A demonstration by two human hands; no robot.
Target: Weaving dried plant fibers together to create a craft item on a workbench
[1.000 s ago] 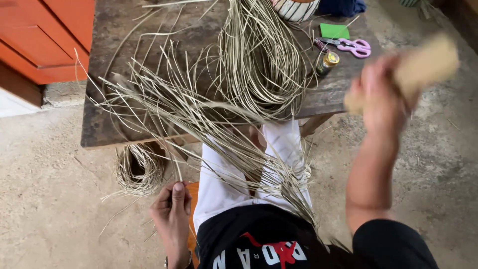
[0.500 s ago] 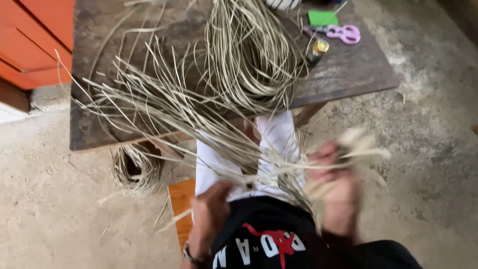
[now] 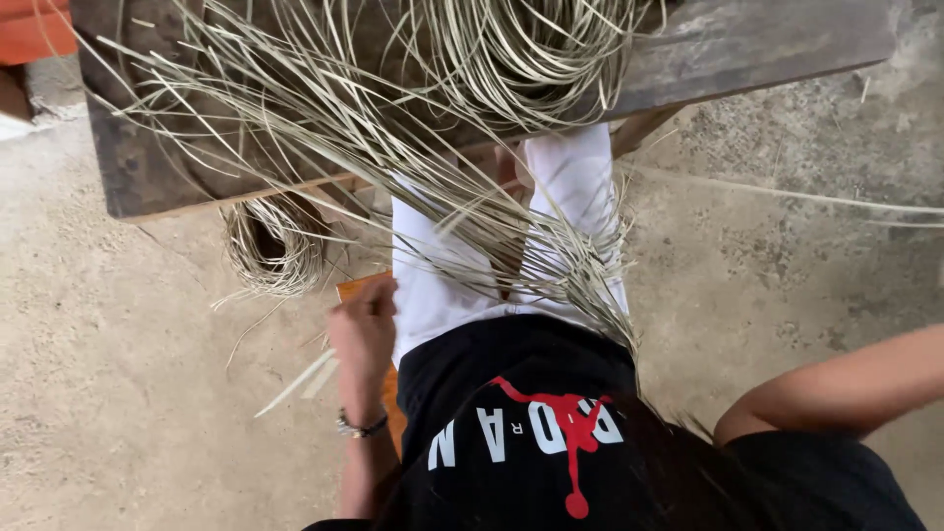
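Your left hand [image 3: 362,324] rests curled, gripping nothing I can make out, beside your lap, where the fanned reed strands [image 3: 511,236] spill down from the wooden table [image 3: 747,49] – within reach – while your right hand is out of frame.

Dry matt straw strips [image 3: 442,187], rough weathered wooden table [image 3: 747,49], coarse concrete floor [image 3: 128,413]

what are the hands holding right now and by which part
The left hand pinches flat pale straw strips near their upper ends, beside the thigh. The right hand is out of view.
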